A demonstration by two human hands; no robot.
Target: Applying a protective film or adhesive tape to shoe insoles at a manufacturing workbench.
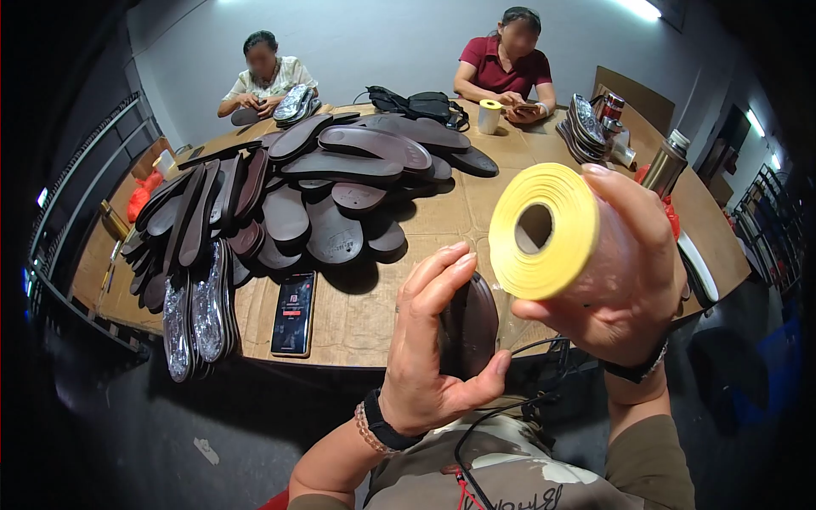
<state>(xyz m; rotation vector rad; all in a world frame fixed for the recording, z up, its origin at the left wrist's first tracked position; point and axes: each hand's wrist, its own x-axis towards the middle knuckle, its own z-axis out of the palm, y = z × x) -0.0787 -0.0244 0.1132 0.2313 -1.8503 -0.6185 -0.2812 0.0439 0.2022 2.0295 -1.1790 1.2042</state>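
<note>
Right hand [625,280] grips glossy yellow tape roll [544,231] — left hand [429,357], seemingly a dark insole [469,327].

Bright ceiling strip lights [639,8], soft shadows under soles, fisheye bending, dark vignetted corners, sharp centre

This is a small shoemaking workshop: a large cardboard-covered work table [442,223] carries heaps of dark brown rubber shoe soles [340,183], stacks of clear plastic-wrapped insoles [197,314] and rolls of yellow tape [490,116], with two seated workers [506,64] handling pieces.
</note>
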